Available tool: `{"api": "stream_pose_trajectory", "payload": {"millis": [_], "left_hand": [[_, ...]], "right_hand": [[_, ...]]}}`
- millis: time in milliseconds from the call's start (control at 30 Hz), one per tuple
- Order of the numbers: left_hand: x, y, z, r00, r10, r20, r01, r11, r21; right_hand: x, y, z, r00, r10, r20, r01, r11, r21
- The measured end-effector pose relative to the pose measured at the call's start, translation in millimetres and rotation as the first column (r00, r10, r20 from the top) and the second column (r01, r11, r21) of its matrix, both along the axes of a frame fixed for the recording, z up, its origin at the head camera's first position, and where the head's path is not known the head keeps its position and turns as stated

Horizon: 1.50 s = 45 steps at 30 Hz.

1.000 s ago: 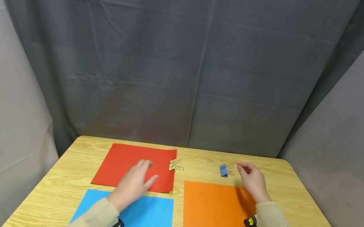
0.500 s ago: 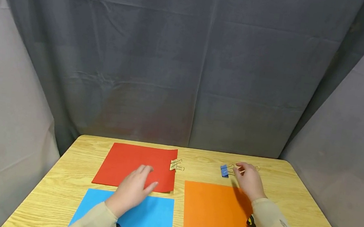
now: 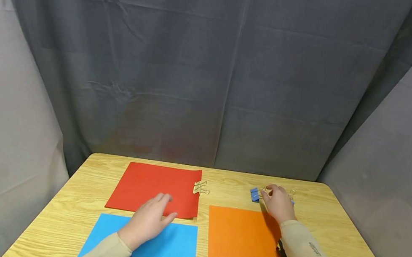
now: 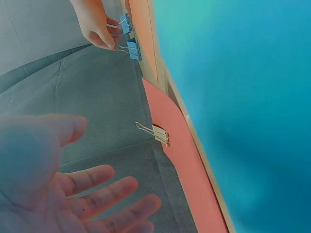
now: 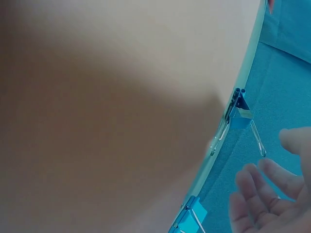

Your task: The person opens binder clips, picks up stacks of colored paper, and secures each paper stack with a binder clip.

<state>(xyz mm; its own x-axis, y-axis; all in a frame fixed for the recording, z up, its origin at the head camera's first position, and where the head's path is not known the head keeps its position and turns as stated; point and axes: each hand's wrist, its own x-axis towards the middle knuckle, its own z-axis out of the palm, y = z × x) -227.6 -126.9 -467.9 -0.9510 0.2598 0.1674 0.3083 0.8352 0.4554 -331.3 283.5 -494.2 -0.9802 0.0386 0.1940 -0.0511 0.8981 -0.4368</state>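
Observation:
In the head view my right hand hovers by the left of two blue binder clips, fingers loosely bent. From the right wrist, the thumb and fingers stand apart near the wire handle of that binder clip; no grip shows. The other blue binder clip is mostly hidden behind the right hand. My left hand is relaxed above the blue sheet and the near edge of the red sheet, holding nothing. A pale yellow binder clip is clamped on the red sheet's right edge.
An orange sheet lies on the wooden table below the right hand. A grey curtain hangs behind the table's far edge, with pale cloth at both sides.
My right hand has shifted slightly left toward the left blue binder clip, uncovering part of the other blue clip. The left hand stays nearly still.

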Motion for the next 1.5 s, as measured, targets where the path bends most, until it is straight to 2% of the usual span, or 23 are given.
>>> {"api": "stream_pose_trajectory", "payload": {"millis": [233,667,1100,1500], "left_hand": [[1.3,-0.4,-2.9,1.000,-0.004,0.024,0.004,1.000,-0.011],[2.4,-1.2,-3.5,1.000,-0.001,0.031,0.001,1.000,-0.019],[3.8,0.0,-4.4,1.000,-0.001,0.026,0.001,1.000,-0.024],[1.6,-0.1,-6.4,1.000,-0.007,0.026,0.008,1.000,-0.024]], "right_hand": [[-1.9,-2,0.7,0.999,-0.006,0.037,0.005,1.000,0.029],[-2.6,-1,7.6,0.999,0.012,0.049,-0.013,1.000,0.021],[-14.2,-1,12.3,0.995,0.054,0.087,-0.062,0.994,0.085],[-21.4,-3,11.5,0.986,-0.005,0.165,-0.006,0.997,0.072]]}}
